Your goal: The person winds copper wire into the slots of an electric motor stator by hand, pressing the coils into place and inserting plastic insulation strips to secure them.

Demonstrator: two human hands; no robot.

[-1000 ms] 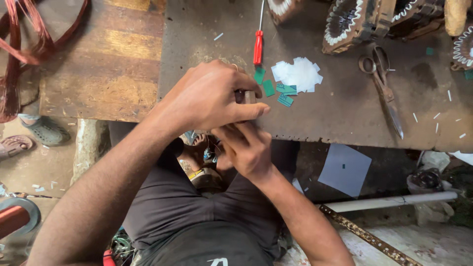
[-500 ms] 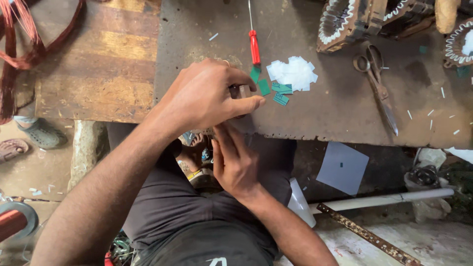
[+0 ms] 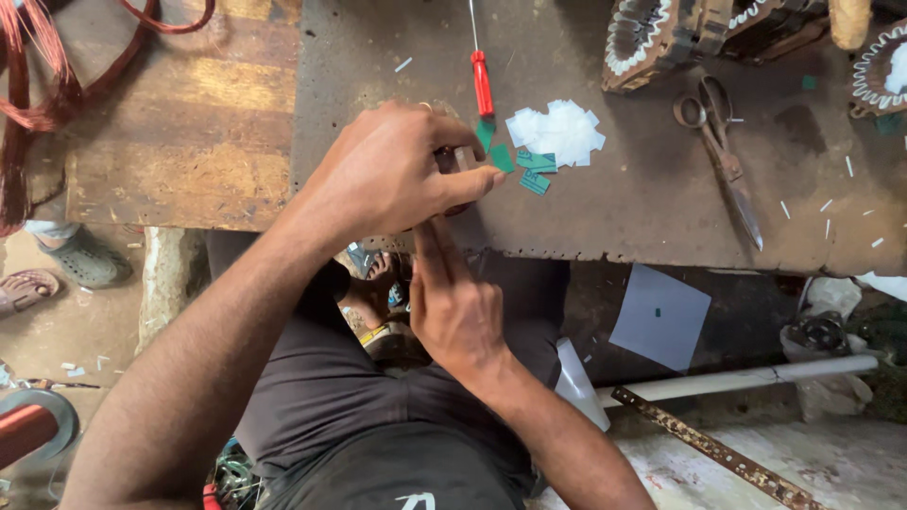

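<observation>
While the right hand (image 3: 453, 307) reaches up, fingers extended and empty, the left hand (image 3: 392, 170) clenches a small dark piece (image 3: 452, 159) at the bench (image 3: 642, 208) edge, green slips (image 3: 529, 170) just beyond it, red screwdriver (image 3: 482, 80) farther, pointing away.

A motor-repair workshop: scarred workbench (image 3: 661, 217), copper wire coils (image 3: 38, 85), stator cores (image 3: 661, 33), scissors (image 3: 723, 156), screwdriver (image 3: 482, 80).

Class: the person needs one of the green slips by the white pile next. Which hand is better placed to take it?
Probably the left hand: its fingertips lie beside the green slips on the bench. The right hand sits lower, at the bench edge.
</observation>
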